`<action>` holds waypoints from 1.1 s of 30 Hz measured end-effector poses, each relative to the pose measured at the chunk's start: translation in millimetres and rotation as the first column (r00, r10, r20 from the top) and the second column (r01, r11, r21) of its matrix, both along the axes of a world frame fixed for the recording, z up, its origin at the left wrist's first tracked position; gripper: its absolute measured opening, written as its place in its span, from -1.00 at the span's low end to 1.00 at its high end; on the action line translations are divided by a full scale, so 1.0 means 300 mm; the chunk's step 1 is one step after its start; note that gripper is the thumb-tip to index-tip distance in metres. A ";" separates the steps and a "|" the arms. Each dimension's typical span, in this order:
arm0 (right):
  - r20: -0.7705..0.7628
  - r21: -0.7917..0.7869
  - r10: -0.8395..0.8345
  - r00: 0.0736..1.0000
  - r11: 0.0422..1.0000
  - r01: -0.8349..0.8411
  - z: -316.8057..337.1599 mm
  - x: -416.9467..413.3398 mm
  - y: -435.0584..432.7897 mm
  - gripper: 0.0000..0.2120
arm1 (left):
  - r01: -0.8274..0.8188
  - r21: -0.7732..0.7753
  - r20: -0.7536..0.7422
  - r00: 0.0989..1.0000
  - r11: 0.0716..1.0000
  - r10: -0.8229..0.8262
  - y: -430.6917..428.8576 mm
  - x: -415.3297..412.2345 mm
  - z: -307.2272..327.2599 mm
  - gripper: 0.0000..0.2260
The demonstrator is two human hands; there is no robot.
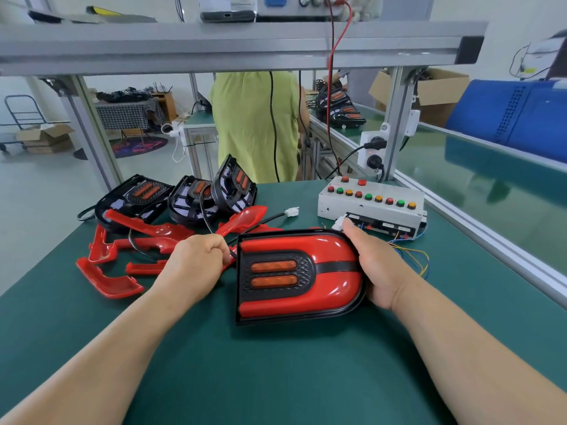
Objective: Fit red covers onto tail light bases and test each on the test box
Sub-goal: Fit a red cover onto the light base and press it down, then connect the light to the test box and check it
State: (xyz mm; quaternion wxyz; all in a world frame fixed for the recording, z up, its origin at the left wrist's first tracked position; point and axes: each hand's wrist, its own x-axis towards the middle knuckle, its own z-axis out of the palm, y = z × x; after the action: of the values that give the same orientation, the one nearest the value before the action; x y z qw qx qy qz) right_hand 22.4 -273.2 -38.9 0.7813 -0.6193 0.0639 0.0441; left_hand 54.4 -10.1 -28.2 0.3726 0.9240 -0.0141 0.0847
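The right hand (377, 265) is gripping the covered tail light (294, 271) on the bench (276, 369) while the left hand (196, 259) is pinching its cable (260, 220), so plugging into the test box (371, 200) is probably coming next.

1. The scene was bright and evenly lit from overhead; shadows were soft and faint.
2. Glare streaked the red cover (334, 250), and the green belt (491, 185) showed mirror-like reflections.
3. Wide-angle distortion bowed the shelf beam (245, 47), and the edges were slightly soft.

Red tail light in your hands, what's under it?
You see green bench mat around the red-covered black-rimmed tail light; red plastic covers poke out behind its far edge. The right hand hides its fingers underneath.
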 end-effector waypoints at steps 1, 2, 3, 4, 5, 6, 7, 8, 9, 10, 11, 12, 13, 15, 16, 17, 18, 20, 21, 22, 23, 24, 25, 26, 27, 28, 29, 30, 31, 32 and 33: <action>-0.004 -0.002 -0.014 1.000 1.000 0.014 0.000 0.001 -0.001 -0.62 | -0.004 0.028 -0.005 1.000 1.000 0.004 -0.005 -0.003 -0.003 -0.69; -0.010 -0.008 -0.025 1.000 1.000 0.025 0.001 0.001 0.000 -0.62 | -0.010 0.057 -0.005 1.000 0.998 0.010 -0.010 -0.006 -0.005 -0.70; -0.012 -0.015 -0.033 0.999 0.999 0.032 0.000 0.003 -0.002 -0.62 | -0.013 0.083 0.000 1.000 0.996 0.013 -0.013 -0.010 -0.005 -0.71; -0.012 -0.019 -0.040 0.999 0.999 0.039 0.000 0.003 -0.004 -0.62 | -0.011 0.103 0.008 1.000 0.995 0.010 -0.016 -0.012 -0.005 -0.71; -0.012 -0.024 -0.044 0.999 0.999 0.044 -0.001 0.005 -0.006 -0.63 | -0.005 0.118 0.019 1.000 0.993 0.002 -0.016 -0.014 -0.006 -0.72; -0.011 -0.024 -0.043 0.999 0.999 0.043 0.000 0.004 -0.006 -0.63 | 0.012 0.128 0.031 0.999 0.992 -0.016 -0.016 -0.013 -0.010 -0.72; -0.011 -0.026 -0.044 0.999 0.999 0.044 0.001 0.004 -0.008 -0.62 | 0.037 0.127 0.039 0.998 0.991 -0.042 -0.014 -0.013 -0.017 -0.74; -0.016 -0.026 -0.045 0.999 0.999 0.044 0.001 0.003 -0.009 -0.62 | 0.066 0.102 0.041 0.997 0.993 -0.070 -0.011 -0.011 -0.024 -0.77; -0.022 -0.035 -0.044 0.999 0.998 0.043 0.002 0.002 -0.011 -0.62 | 0.088 0.056 0.041 0.995 0.994 -0.091 -0.008 -0.010 -0.029 -0.80; -0.026 -0.055 -0.037 0.999 0.998 0.036 0.004 0.001 -0.013 -0.61 | 0.099 0.005 0.045 0.994 0.995 -0.099 -0.006 -0.008 -0.034 -0.80; -0.027 -0.077 -0.032 0.999 0.997 0.029 0.005 0.001 -0.016 -0.60 | 0.100 -0.043 0.056 0.994 0.994 -0.097 -0.006 -0.007 -0.036 -0.75; -0.027 -0.105 -0.023 0.999 0.994 0.020 0.005 0.002 -0.018 -0.59 | 0.094 -0.094 0.066 0.994 0.991 -0.088 -0.007 -0.005 -0.038 -0.69; -0.025 -0.144 -0.010 1.000 0.990 0.006 0.006 0.003 -0.021 -0.59 | 0.087 -0.136 0.069 0.995 0.987 -0.078 -0.010 -0.003 -0.039 -0.64; -0.015 -0.230 0.011 1.000 0.973 -0.014 0.009 0.001 -0.022 -0.57 | 0.092 -0.171 0.053 0.995 0.981 -0.084 -0.021 -0.004 -0.044 -0.54; -0.010 -0.265 0.008 1.000 0.964 -0.010 0.008 0.002 -0.024 -0.55 | 0.109 -0.170 0.041 0.994 0.979 -0.103 -0.029 -0.004 -0.050 -0.51; 0.000 -0.307 -0.007 1.000 0.952 0.007 0.007 0.004 -0.028 -0.50 | 0.129 -0.178 0.021 0.992 0.976 -0.127 -0.035 -0.004 -0.056 -0.51; 0.024 -0.362 -0.025 0.999 0.932 0.032 0.006 0.007 -0.033 -0.48 | 0.152 -0.206 -0.002 0.988 0.967 -0.156 -0.041 -0.002 -0.061 -0.51; 0.089 -0.457 -0.066 0.994 0.884 0.100 0.010 0.007 -0.037 -0.49 | 0.197 -0.316 -0.028 0.976 0.928 -0.217 -0.046 0.006 -0.069 -0.54; 0.119 -0.482 -0.089 0.989 0.866 0.135 0.008 0.007 -0.039 -0.47 | 0.208 -0.360 -0.029 0.972 0.909 -0.233 -0.045 0.011 -0.073 -0.59; 0.154 -0.498 -0.118 0.981 0.849 0.180 0.006 0.007 -0.040 -0.48 | 0.215 -0.393 -0.028 0.969 0.894 -0.245 -0.045 0.014 -0.078 -0.65; 0.204 -0.510 -0.155 0.967 0.826 0.240 0.008 0.006 -0.040 -0.57 | 0.220 -0.413 -0.028 0.967 0.884 -0.253 -0.044 0.018 -0.084 -0.70; 0.254 -0.513 -0.191 0.948 0.805 0.299 0.013 0.004 -0.039 -0.70 | 0.222 -0.424 -0.029 0.966 0.878 -0.258 -0.042 0.022 -0.090 -0.73; 0.287 -0.489 -0.230 0.930 0.800 0.349 0.018 0.003 -0.041 -0.79 | 0.226 -0.433 -0.031 0.964 0.873 -0.265 -0.042 0.024 -0.094 -0.75; 0.309 -0.438 -0.278 0.909 0.807 0.396 0.021 0.005 -0.045 -0.81 | 0.228 -0.442 -0.036 0.962 0.868 -0.271 -0.043 0.026 -0.097 -0.75; 0.317 -0.377 -0.327 0.890 0.818 0.435 0.026 0.007 -0.051 -0.79 | 0.227 -0.452 -0.040 0.961 0.863 -0.274 -0.046 0.027 -0.098 -0.74; 0.321 -0.331 -0.374 0.870 0.817 0.472 0.028 0.011 -0.060 -0.79 | 0.221 -0.459 -0.045 0.962 0.860 -0.271 -0.048 0.028 -0.099 -0.73; 0.329 -0.308 -0.410 0.851 0.805 0.507 0.029 0.014 -0.070 -0.79 | 0.208 -0.462 -0.051 0.964 0.862 -0.260 -0.050 0.029 -0.101 -0.73; 0.343 -0.297 -0.440 0.830 0.787 0.540 0.028 0.016 -0.077 -0.80 | 0.191 -0.461 -0.057 0.968 0.866 -0.244 -0.054 0.029 -0.102 -0.74; 0.355 -0.289 -0.462 0.813 0.773 0.565 0.025 0.017 -0.083 -0.80 | 0.173 -0.457 -0.062 0.972 0.872 -0.226 -0.058 0.030 -0.104 -0.74; 0.365 -0.291 -0.472 0.802 0.760 0.580 0.023 0.018 -0.086 -0.79 | 0.156 -0.453 -0.068 0.976 0.878 -0.209 -0.063 0.031 -0.105 -0.71; 0.370 -0.308 -0.473 0.800 0.750 0.586 0.020 0.019 -0.090 -0.77 | 0.140 -0.450 -0.073 0.978 0.882 -0.193 -0.067 0.033 -0.106 -0.65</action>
State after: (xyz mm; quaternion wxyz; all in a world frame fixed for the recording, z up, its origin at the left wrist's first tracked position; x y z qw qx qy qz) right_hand 28.1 -300.1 -33.0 0.6152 -0.7236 0.1396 -0.2800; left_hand 64.2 -30.1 -60.1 0.5790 0.8137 -0.0523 -0.0004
